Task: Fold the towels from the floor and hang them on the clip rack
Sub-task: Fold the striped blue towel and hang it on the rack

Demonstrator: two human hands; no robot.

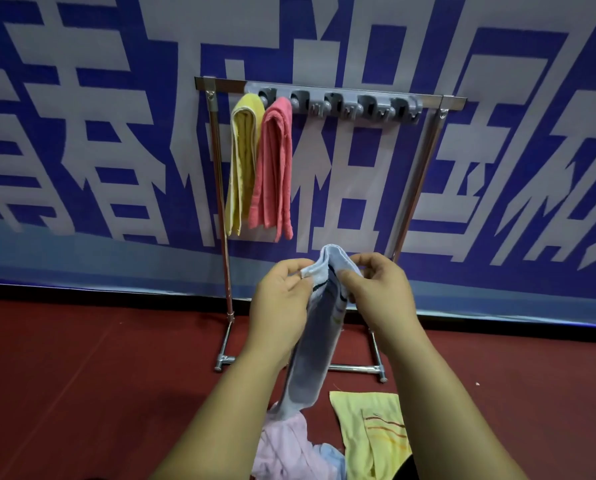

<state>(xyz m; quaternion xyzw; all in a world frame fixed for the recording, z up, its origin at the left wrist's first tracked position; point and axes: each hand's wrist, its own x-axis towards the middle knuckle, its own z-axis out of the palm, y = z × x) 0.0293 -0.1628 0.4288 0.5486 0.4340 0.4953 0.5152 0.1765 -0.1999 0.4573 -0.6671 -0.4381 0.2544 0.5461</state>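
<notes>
A pale blue towel (315, 344), folded into a long strip, hangs down between my two hands. My left hand (278, 299) pinches its top edge from the left. My right hand (379, 292) grips the top fold from the right. Ahead stands the clip rack (362, 100), a grey bar of clips on a metal frame. A yellow towel (242, 161) and a pink-red towel (275, 168) hang folded from its two leftmost clips. On the floor lie a yellow towel (372, 431), a pink towel (286, 445) and a light blue towel (333, 459).
The rack's metal legs (225, 358) rest on a dark red floor (99, 375). Behind it hangs a blue and white banner wall (116, 150). The clips right of the pink-red towel hold nothing.
</notes>
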